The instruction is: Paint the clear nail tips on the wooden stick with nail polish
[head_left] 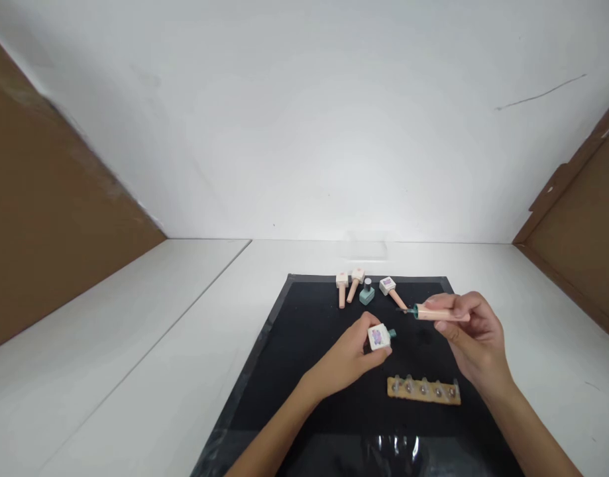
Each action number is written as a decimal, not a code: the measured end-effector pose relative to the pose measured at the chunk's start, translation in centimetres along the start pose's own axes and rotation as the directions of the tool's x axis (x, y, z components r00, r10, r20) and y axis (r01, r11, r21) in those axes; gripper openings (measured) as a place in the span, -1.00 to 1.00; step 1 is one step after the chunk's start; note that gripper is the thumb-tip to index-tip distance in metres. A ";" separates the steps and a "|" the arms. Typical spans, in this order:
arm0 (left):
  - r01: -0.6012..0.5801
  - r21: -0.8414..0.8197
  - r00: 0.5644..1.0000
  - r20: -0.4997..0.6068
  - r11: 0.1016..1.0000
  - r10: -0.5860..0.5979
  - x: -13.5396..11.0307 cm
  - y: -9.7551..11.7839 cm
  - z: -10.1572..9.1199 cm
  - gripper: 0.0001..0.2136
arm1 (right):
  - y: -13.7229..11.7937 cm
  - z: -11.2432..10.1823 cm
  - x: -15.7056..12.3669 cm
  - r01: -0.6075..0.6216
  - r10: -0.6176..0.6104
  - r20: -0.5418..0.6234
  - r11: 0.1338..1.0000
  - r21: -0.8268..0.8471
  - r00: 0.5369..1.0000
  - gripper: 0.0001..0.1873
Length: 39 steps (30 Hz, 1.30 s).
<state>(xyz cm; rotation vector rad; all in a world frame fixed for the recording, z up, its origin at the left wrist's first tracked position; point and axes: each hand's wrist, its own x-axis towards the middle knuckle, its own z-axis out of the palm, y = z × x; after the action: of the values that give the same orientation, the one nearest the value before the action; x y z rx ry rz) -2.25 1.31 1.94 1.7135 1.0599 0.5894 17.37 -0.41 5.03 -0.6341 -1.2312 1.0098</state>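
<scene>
My left hand [351, 354] is closed around a white nail polish bottle [379, 336] with a purple print; its green-stained neck points right, uncapped. In my right hand [476, 334] is a peach nail polish brush cap [441, 313], held level between fingers and thumb. The green-coated brush [406, 310] sticks out of it to the left, apart from the bottle's neck. Below both hands lies a wooden strip [423, 391] bearing several clear nail tips in a row.
On the far part of the black mat [304, 344] lie white bottles with peach caps [342, 288], [354, 283], [391, 290]. A small teal bottle with a silver cap [367, 293] stands among them. Behind is a clear plastic tray [366, 248]; brown cardboard panels [60, 192] flank the white table.
</scene>
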 end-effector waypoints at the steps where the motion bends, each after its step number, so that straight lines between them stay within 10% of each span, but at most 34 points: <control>1: -0.033 0.101 0.999 0.014 0.994 0.032 0.1 -0.3 0.2 -0.86 | 0.2 -0.2 0.1 -0.004 0.004 -0.012 1.000 0.003 1.000 -0.82; 9: -0.069 0.436 0.996 0.075 0.897 0.041 1.1 -1.8 1.3 -0.83 | 0.3 -0.8 0.8 -0.083 0.083 -0.029 0.997 0.002 0.996 -0.82; 15: -0.078 0.362 0.997 0.050 0.929 0.065 0.2 -0.3 -0.2 -0.73 | 0.0 -1.3 1.0 -0.094 0.093 -0.023 0.995 -0.046 0.995 -0.83; 21: -0.048 0.317 0.949 0.311 0.947 -0.056 -0.5 -0.2 0.1 -0.78 | -0.2 -2.1 1.6 -0.084 0.073 -0.108 0.991 -0.106 0.991 -0.75; 33: -0.054 0.442 0.976 0.215 0.896 -0.048 -0.6 -0.1 3.4 -0.82 | -0.2 -2.5 2.1 -0.159 0.142 -0.200 0.985 -0.069 0.969 -0.60; 39: -0.090 0.194 0.975 0.219 0.977 0.046 -0.7 0.2 2.6 -0.87 | -0.5 -2.5 2.1 -0.155 0.139 -0.195 0.985 -0.071 0.971 -0.64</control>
<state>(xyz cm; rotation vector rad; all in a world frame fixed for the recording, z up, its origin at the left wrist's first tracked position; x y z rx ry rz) -0.54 -0.61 1.18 1.9500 0.9355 0.3380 19.95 1.54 5.85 -0.8796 -1.0757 0.9976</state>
